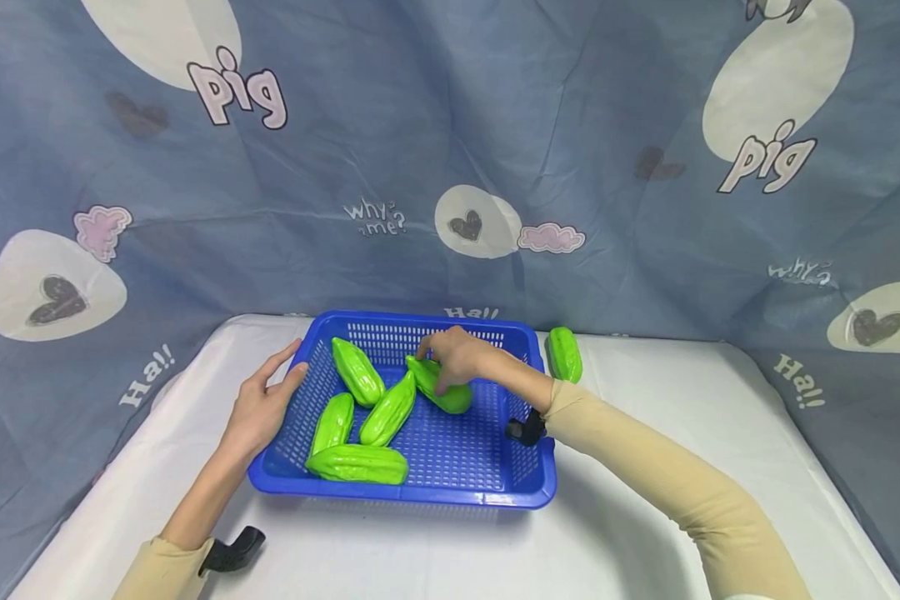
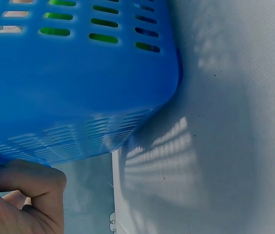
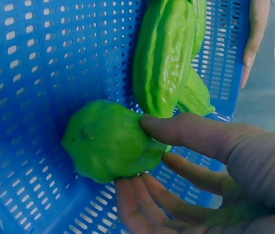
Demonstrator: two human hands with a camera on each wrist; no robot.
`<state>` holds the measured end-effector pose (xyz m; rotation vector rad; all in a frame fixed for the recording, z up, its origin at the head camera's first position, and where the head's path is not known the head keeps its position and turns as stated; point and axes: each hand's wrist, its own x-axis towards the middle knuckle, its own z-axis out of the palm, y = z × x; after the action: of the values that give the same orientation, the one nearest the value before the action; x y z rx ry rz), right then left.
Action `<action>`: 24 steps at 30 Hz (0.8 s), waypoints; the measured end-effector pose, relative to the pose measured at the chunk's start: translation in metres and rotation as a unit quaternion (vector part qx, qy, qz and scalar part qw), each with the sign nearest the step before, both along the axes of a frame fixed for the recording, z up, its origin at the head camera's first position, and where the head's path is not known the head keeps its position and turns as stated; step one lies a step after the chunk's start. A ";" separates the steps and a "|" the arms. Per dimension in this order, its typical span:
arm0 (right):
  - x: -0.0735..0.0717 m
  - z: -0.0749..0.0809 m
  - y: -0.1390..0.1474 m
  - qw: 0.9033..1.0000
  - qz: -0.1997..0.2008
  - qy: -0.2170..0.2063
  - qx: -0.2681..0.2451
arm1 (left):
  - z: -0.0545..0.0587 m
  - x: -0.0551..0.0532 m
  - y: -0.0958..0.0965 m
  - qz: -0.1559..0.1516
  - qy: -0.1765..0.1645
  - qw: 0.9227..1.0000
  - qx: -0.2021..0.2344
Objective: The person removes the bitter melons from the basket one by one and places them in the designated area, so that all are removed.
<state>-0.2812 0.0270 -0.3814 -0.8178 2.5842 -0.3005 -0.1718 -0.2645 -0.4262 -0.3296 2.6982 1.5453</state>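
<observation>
A blue plastic basket (image 1: 412, 494) with slotted walls stands on the white table, holding several glossy green ridged bitter melons (image 1: 356, 463). Reaching over its right side, my right hand (image 1: 457, 358) grips one bitter melon (image 1: 452, 400) near the back right inside. In the right wrist view the thumb lies on top of that bitter melon (image 3: 110, 141) and the fingers curl under it. My left hand (image 1: 261, 408) holds the basket's left rim; the left wrist view shows its bent fingers (image 2: 35, 180) against the blue wall, their tips partly hidden.
One more bitter melon (image 1: 565, 355) lies on the white tablecloth (image 1: 645, 400) just beyond the basket's right back corner. A printed blue-grey cloth (image 1: 450, 150) hangs behind the table and along both sides. Black wrist mounts (image 1: 232, 550) are on both forearms.
</observation>
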 end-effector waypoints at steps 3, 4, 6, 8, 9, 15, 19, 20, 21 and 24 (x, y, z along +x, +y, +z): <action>0.001 -0.001 0.000 1.000 0.000 0.001 0.001 | 0.000 -0.001 -0.001 0.000 -0.001 1.000 -0.002; 0.001 -0.001 0.000 1.000 0.000 0.000 0.001 | 0.000 -0.001 -0.001 0.000 -0.002 1.000 -0.001; 0.001 -0.002 0.000 1.000 -0.001 -0.002 0.004 | 0.000 -0.001 0.000 -0.001 -0.001 1.000 0.000; 0.001 -0.002 0.000 1.000 0.000 -0.006 0.004 | 0.000 0.000 0.000 0.000 -0.001 1.000 0.003; 0.000 -0.003 0.000 1.000 -0.002 -0.012 0.003 | 0.000 0.000 0.000 0.001 -0.001 1.000 0.004; -0.001 -0.001 0.003 0.998 -0.027 -0.054 -0.017 | -0.001 -0.001 0.000 -0.002 -0.002 1.000 0.007; -0.002 -0.001 0.004 0.996 -0.036 -0.074 -0.030 | 0.000 0.000 0.001 0.001 0.001 1.000 0.005; -0.002 0.000 0.004 0.996 -0.037 -0.076 -0.032 | 0.000 0.000 0.001 0.002 0.001 1.000 0.004; -0.002 0.001 0.004 0.995 -0.039 -0.080 -0.036 | 0.000 0.000 0.001 0.003 0.002 1.000 0.004; -0.003 0.003 0.006 0.995 -0.038 -0.085 -0.046 | 0.000 0.001 0.001 0.002 0.004 1.000 0.005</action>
<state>-0.2842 0.0335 -0.3781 -0.6942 2.4598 -0.4935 -0.1711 -0.2634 -0.4260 -0.3301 2.6967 1.5649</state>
